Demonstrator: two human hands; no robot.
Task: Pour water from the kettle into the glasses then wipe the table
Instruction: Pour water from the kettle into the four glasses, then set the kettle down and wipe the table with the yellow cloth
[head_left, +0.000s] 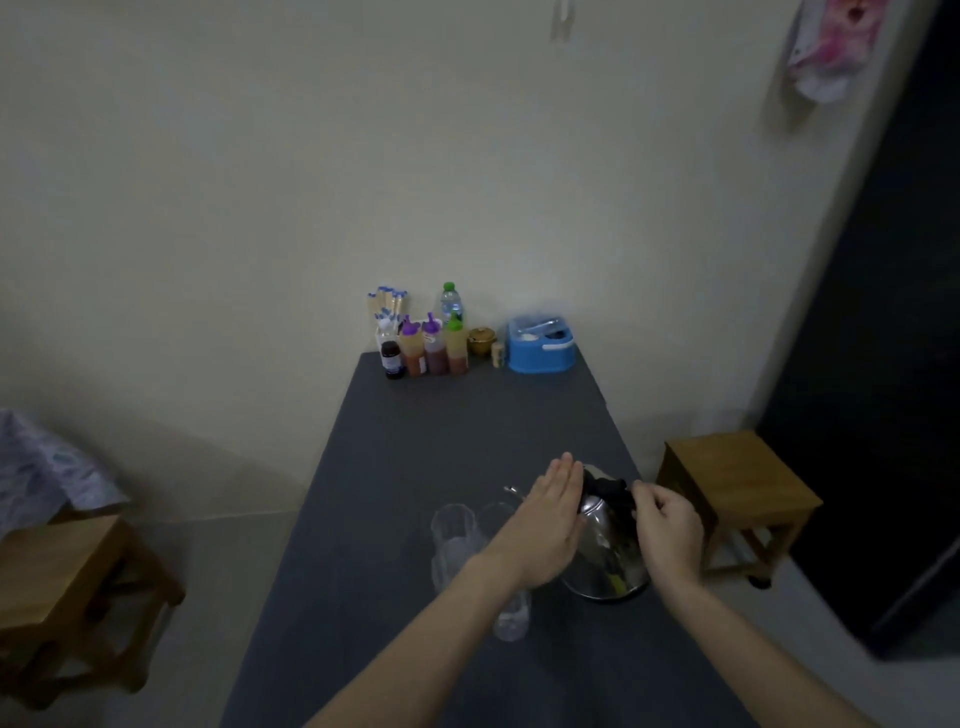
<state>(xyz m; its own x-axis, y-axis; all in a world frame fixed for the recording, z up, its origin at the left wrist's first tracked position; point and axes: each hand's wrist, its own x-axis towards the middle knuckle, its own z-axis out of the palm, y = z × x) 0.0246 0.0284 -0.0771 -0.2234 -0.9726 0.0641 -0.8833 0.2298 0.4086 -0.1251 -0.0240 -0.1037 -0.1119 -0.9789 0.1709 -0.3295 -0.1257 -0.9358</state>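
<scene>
Kettle (605, 545): rounded, shiny steel w/ black handle on top, thin spout pointing left; sits on the near right part of the dark grey matte tabletop (415, 441). Right hand (667, 525) has its fingers curled at the handle; whether the grip is closed on it, can't tell. Left hand (545, 525) is flat, fingers straight and together, palm against the kettle's left side, holding nothing. Glasses (454, 540): clear, tall, just left of the kettle, partly behind the left forearm; one more clear glass nearer, below the wrist. At the far tabletop edge by the wall: squeeze bottles (431, 345) w/ purple and green caps, a blue plastic box (540, 345). Wooden stools (737, 493) stand either side.
</scene>
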